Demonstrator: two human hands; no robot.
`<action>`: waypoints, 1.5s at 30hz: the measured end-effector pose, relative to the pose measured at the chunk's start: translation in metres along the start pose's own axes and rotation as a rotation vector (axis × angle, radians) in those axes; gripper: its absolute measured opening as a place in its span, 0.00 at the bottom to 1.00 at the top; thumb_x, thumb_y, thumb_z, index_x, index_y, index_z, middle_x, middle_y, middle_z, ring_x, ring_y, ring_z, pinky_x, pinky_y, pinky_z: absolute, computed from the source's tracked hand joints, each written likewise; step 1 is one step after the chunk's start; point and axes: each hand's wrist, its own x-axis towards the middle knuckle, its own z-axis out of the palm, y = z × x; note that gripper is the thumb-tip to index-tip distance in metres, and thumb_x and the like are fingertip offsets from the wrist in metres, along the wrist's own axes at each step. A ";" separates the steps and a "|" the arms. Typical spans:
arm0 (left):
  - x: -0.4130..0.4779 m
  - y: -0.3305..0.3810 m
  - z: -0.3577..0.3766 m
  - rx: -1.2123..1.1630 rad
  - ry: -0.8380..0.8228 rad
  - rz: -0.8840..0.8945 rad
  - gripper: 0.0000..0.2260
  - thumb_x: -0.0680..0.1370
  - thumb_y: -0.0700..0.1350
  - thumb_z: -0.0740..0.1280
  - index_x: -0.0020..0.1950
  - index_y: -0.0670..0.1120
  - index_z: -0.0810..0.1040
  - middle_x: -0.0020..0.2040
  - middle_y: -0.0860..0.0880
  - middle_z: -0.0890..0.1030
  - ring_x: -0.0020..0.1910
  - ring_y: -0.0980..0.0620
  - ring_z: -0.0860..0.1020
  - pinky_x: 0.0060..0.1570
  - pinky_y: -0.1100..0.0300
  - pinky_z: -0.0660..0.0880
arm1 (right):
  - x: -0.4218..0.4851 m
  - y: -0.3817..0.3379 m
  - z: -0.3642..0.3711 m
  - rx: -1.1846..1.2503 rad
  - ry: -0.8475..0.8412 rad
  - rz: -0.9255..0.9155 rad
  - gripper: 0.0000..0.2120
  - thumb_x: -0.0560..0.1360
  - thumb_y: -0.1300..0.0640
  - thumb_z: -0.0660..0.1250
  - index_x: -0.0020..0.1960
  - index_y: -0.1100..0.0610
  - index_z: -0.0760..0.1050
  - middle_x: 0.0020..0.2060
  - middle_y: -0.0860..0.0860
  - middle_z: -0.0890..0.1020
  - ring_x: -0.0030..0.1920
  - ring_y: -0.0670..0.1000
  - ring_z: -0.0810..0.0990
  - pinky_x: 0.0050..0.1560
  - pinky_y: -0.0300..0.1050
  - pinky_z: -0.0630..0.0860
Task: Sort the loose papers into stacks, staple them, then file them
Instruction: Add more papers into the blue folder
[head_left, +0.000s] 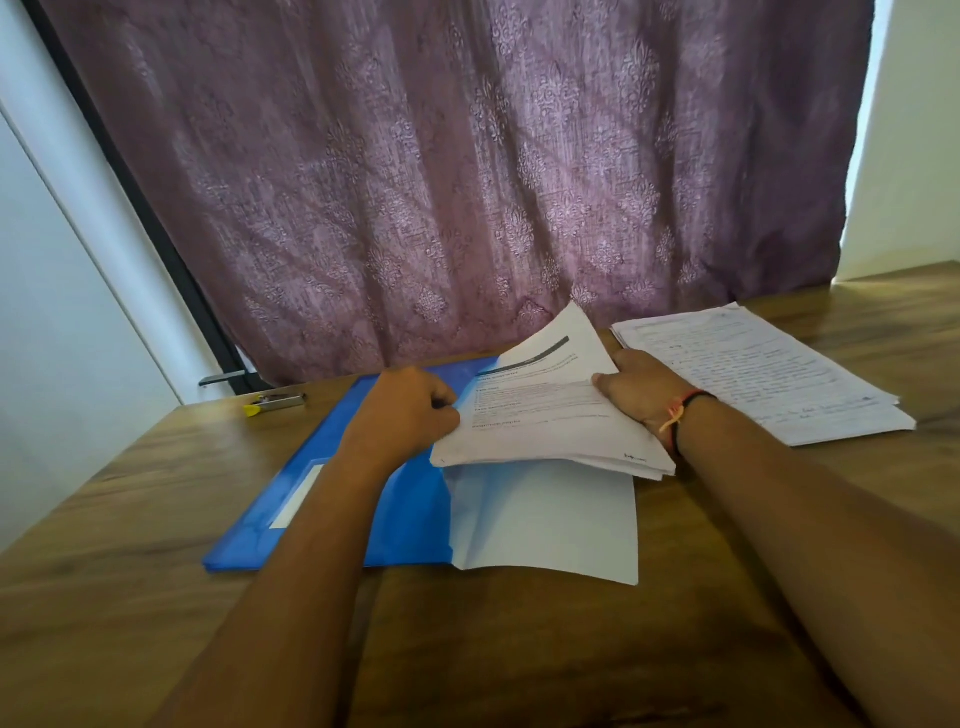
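Observation:
A blue folder (332, 493) lies flat on the wooden table (493, 649), with a white sheet (561, 525) sticking out of its right side. Over the folder I hold a stack of printed papers (540, 421). My left hand (410, 405) grips the stack's left edge. My right hand (644, 389) grips its right edge, and the top sheets curl upward between them. A second pile of handwritten papers (758, 374) rests on the table to the right. A stapler (275, 402) with a yellow end lies at the back left.
A purple patterned curtain (441, 171) hangs right behind the table's far edge. A dark window frame (156, 228) and white wall stand at the left. Bare wood shows in front of the folder.

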 end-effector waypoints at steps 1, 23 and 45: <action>0.000 -0.002 0.000 -0.014 -0.007 0.014 0.07 0.74 0.39 0.70 0.38 0.49 0.77 0.36 0.49 0.75 0.36 0.51 0.74 0.39 0.56 0.70 | 0.000 -0.001 -0.001 -0.013 -0.009 -0.024 0.23 0.82 0.59 0.60 0.76 0.52 0.64 0.68 0.52 0.75 0.62 0.53 0.74 0.58 0.38 0.64; 0.004 -0.006 0.006 0.051 -0.044 0.076 0.08 0.74 0.41 0.69 0.37 0.49 0.75 0.36 0.50 0.73 0.34 0.54 0.71 0.37 0.57 0.68 | -0.013 -0.017 0.025 0.169 0.164 -0.035 0.15 0.77 0.68 0.58 0.61 0.63 0.77 0.55 0.60 0.82 0.53 0.62 0.80 0.57 0.57 0.79; 0.005 0.018 0.018 0.060 0.031 0.092 0.08 0.73 0.42 0.70 0.35 0.46 0.75 0.33 0.47 0.71 0.32 0.52 0.69 0.35 0.47 0.73 | -0.035 -0.052 0.069 0.607 -0.441 0.271 0.14 0.82 0.53 0.63 0.61 0.62 0.75 0.54 0.59 0.84 0.53 0.57 0.85 0.53 0.51 0.83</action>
